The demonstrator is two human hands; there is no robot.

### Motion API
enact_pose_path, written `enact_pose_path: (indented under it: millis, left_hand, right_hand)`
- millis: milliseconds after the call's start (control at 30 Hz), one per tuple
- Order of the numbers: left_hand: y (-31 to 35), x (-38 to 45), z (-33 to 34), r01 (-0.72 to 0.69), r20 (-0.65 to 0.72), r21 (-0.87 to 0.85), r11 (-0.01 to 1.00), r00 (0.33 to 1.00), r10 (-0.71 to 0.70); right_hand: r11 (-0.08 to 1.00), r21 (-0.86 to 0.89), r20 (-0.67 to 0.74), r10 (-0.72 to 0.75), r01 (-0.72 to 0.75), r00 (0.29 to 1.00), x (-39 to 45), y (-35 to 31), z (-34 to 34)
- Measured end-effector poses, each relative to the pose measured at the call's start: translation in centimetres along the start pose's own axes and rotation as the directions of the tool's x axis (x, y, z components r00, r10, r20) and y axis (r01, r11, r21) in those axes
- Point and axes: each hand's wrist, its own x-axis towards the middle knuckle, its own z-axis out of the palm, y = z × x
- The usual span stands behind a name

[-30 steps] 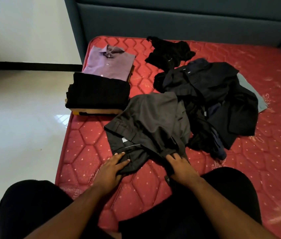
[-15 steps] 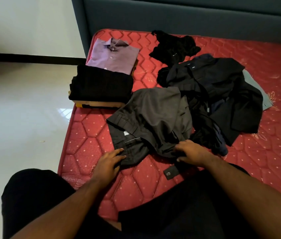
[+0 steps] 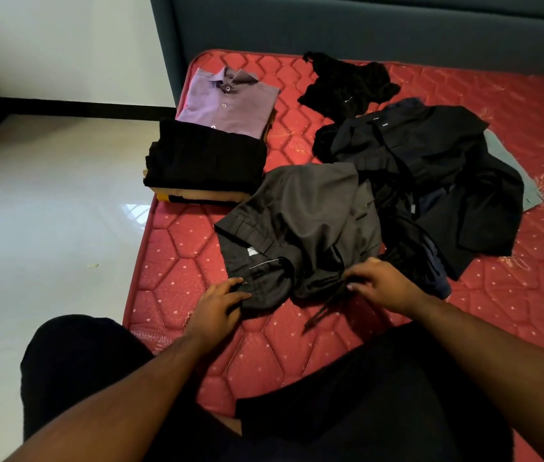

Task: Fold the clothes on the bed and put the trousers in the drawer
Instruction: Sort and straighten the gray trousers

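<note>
Crumpled dark grey trousers [image 3: 304,221] lie on the red mattress [image 3: 177,261] in front of me, waistband toward the left. My left hand [image 3: 217,305] rests on the near left edge of the trousers, its fingers fairly straight on the cloth. My right hand [image 3: 380,285] grips a bunched fold at the near right edge, fingers curled into the fabric. A dark strap or cord trails from that fold onto the mattress. A folded stack [image 3: 203,161] with a black garment on top sits at the left, and a folded purple shirt [image 3: 227,101] lies behind it.
A heap of unfolded dark clothes [image 3: 430,181] spreads to the right of the trousers, with a black piece [image 3: 344,85] behind it and a grey-blue cloth [image 3: 510,168] under its right side. A teal headboard [image 3: 364,25] backs the bed. White tiled floor [image 3: 47,228] lies left. My knees fill the foreground.
My right hand has moved away from me and rightward along the trousers' near edge, and now bunches the cloth there. The left hand has stayed about where it was.
</note>
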Motion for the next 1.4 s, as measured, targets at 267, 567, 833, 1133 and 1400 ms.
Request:
enact_pose_path:
  millis: [267,567,833,1133,1400]
  left_hand:
    - [7.9,2.1,-4.1,-0.177,-0.408,-0.213,0.961,0.91,0.077]
    - [11.8,5.8,-12.0,-0.381,-0.596,-0.256,0.888,0.786,0.165]
    - [14.4,8.9,-15.1,-0.282,-0.606,-0.034,0.959,0.768,0.205]
    - [17.0,12.4,-16.2,-0.193,-0.457,-0.007,0.981,0.874,0.168]
    - [13.7,16.8,-20.3,-0.19,-0.113,-0.122,0.974,0.978,0.176]
  right_hand:
    - [0.567,0.756,-0.588,0.372,0.326,0.718,6.9,-14.5,-7.2]
    - [0.677,0.682,-0.26,-0.127,0.275,0.957,7.2,-18.4,-9.8]
    - [0.611,0.761,-0.218,-0.075,0.217,0.973,6.9,-18.6,-14.1]
    - [0.818,0.56,-0.145,-0.06,0.132,0.988,9.0,-17.9,-19.5]
    - [0.847,0.524,-0.335,0.106,0.092,0.936,10.4,-17.9,-26.9]
